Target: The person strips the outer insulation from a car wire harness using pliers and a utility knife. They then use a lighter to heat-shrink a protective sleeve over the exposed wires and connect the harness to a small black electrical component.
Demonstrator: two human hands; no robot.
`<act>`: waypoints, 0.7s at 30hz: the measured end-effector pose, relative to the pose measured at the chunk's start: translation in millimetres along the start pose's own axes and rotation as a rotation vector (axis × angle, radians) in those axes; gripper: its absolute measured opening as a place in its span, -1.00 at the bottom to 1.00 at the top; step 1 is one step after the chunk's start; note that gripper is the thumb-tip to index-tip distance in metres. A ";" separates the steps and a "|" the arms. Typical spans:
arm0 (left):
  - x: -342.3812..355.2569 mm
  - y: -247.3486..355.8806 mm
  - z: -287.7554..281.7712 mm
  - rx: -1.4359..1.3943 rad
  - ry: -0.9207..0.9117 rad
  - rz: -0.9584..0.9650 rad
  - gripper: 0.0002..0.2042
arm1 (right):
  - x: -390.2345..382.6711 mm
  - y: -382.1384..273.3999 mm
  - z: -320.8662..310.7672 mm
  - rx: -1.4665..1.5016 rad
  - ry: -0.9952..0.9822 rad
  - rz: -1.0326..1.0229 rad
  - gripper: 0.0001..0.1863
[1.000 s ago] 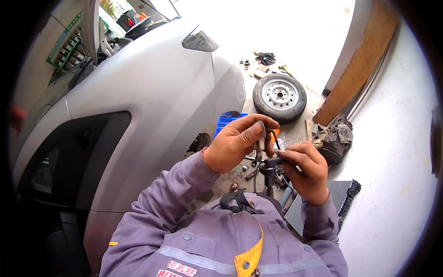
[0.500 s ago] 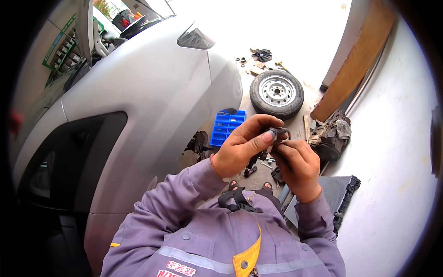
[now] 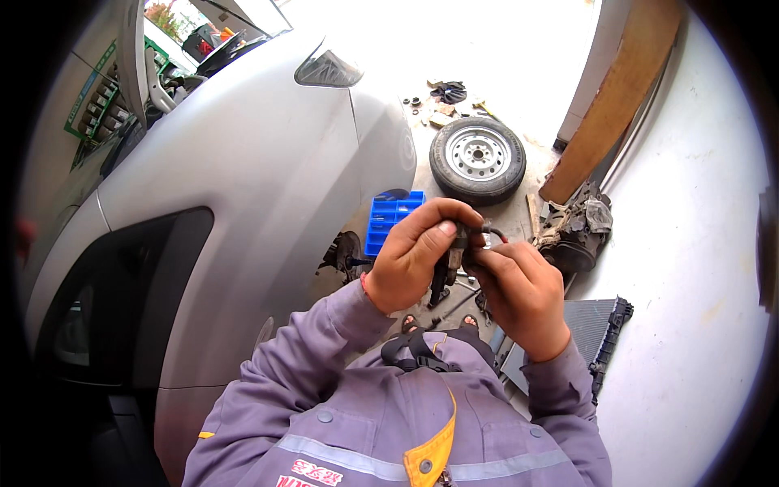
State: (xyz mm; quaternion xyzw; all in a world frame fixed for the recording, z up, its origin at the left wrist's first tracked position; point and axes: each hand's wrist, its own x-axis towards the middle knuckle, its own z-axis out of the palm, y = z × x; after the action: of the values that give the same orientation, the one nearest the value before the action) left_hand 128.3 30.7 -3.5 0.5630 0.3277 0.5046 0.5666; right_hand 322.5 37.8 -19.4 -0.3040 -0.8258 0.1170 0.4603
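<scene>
In front of my chest I hold a dark, greasy metal part (image 3: pixel 453 265) whose exact kind I cannot make out. My left hand (image 3: pixel 412 258) is closed round its upper end, thumb and forefinger pinching it, and a black narrow piece hangs below the fingers. My right hand (image 3: pixel 523 292) is closed too, its fingertips pressed together against the part's right side. A thin curved black hose or cable (image 3: pixel 497 233) with a red end arches above the right fingertips. What the right fingers pinch is mostly hidden.
A silver car (image 3: pixel 268 187) fills the left side. On the floor ahead lie a wheel (image 3: pixel 479 154), a blue compartment tray (image 3: pixel 383 219) and scattered small parts. To the right are a dirty metal assembly (image 3: pixel 576 235), a radiator (image 3: pixel 580 329), a wooden board (image 3: pixel 617 105) and a white wall (image 3: pixel 690 268).
The part has turned in my hands, and more of its metal body now shows below my left fingers. My left hand has shifted slightly left. The whole view has also moved a little.
</scene>
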 end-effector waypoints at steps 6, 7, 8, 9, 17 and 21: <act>4.4 -4.8 -2.2 0.028 0.028 -0.031 -0.73 | -0.8 -1.5 -7.4 -0.039 -0.051 0.013 -0.67; 5.5 -7.3 -3.7 -0.007 0.013 -0.027 -0.74 | -0.9 -1.4 -5.0 -0.048 -0.029 0.022 -0.66; 5.5 -5.5 -1.7 0.009 0.018 -0.030 -0.76 | -1.0 -1.3 -2.4 -0.056 -0.008 0.031 -0.66; 5.0 -7.9 0.7 -0.003 0.047 -0.016 -0.76 | -0.8 -1.5 0.2 -0.045 0.004 0.031 -0.66; 5.0 -6.5 8.2 -0.085 0.105 -0.085 -0.80 | -12.1 11.1 20.5 0.007 0.111 0.000 -0.59; 2.8 -0.7 4.2 -0.050 0.127 -0.011 -0.82 | -18.9 4.4 20.1 0.050 0.124 0.255 -0.43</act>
State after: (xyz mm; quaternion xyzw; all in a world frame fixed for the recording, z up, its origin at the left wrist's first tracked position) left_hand 133.2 32.2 -2.9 0.5137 0.3531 0.5442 0.5614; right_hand 314.9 31.5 -45.4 -0.4017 -0.7472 0.1762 0.4993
